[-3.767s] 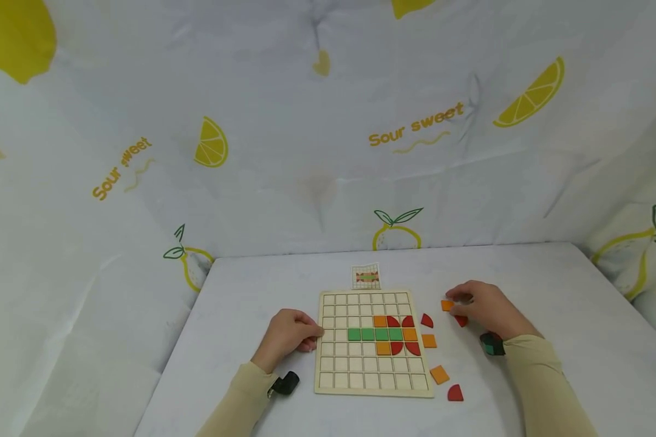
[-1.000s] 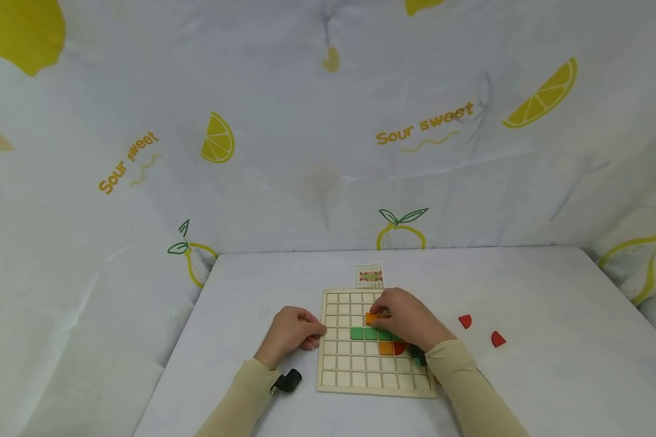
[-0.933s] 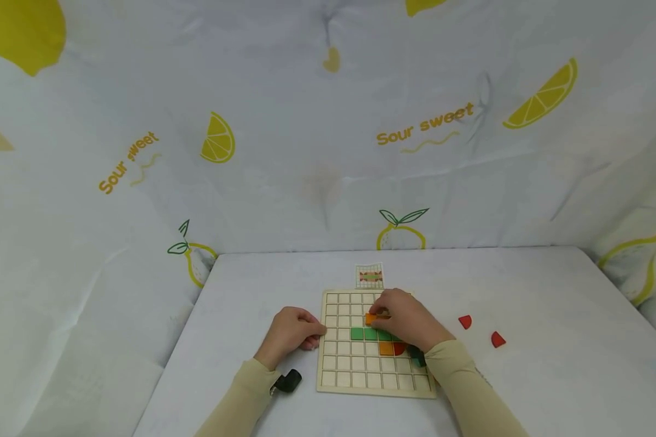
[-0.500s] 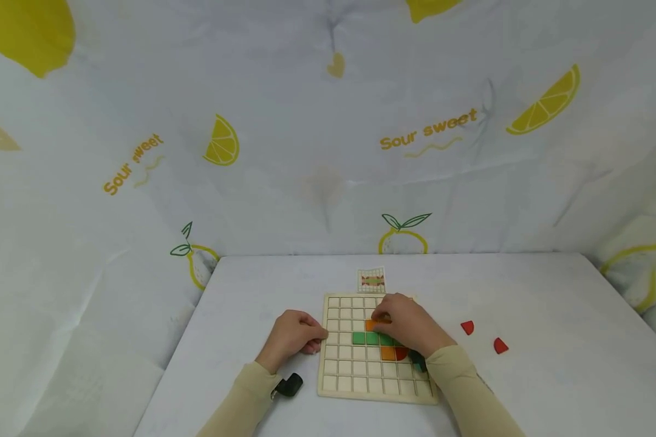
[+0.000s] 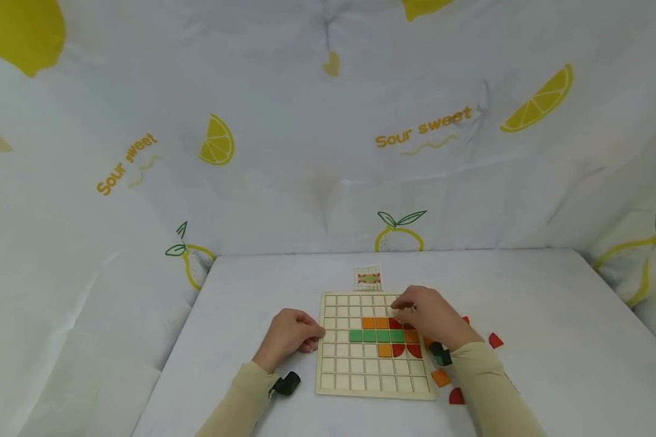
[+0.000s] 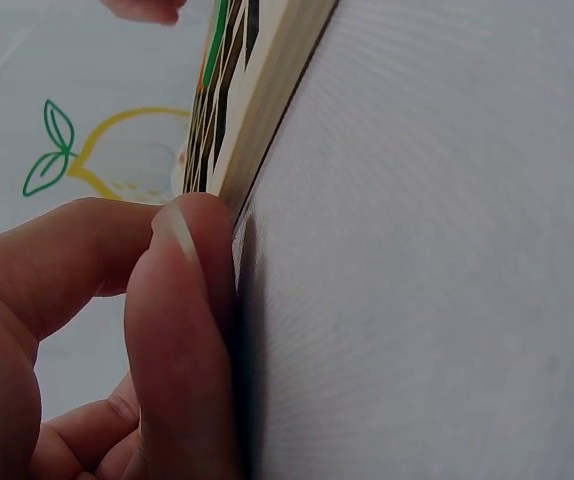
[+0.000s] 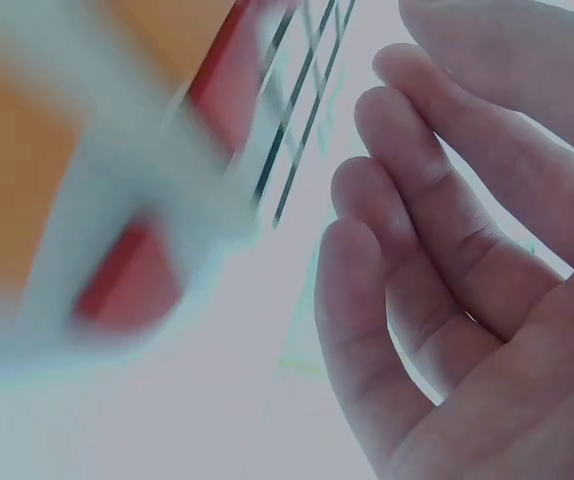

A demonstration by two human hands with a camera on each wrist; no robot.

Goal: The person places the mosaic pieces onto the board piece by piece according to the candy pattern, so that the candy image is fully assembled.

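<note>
A pale wooden grid board (image 5: 341,367) lies flat on the white table. My left hand (image 5: 292,334) holds its left edge, thumb and forefinger pinched at the rim in the left wrist view. On the board is a row of green square tiles (image 5: 369,335), with orange squares and red quarter-circle pieces (image 5: 398,350) beside it. One orange tile (image 5: 368,323) sits at the left end of the upper row. Over the board's upper right hovers my right hand (image 5: 434,315), fingers loosely bent and holding nothing; it hides part of the board. The right wrist view shows that hand's fingers (image 7: 407,140) relaxed.
A small pattern card (image 5: 368,278) stands behind the board. To the right lie loose pieces: an orange square (image 5: 440,377), a red quarter-circle (image 5: 456,396) near the front, another red piece (image 5: 495,340) farther right, and others partly hidden by the right arm. A lemon-print cloth (image 5: 322,152) hangs behind.
My right hand brought an orange tile from the right onto the board's upper row, let it go and moved back to the right. My left hand stays at the board's edge.
</note>
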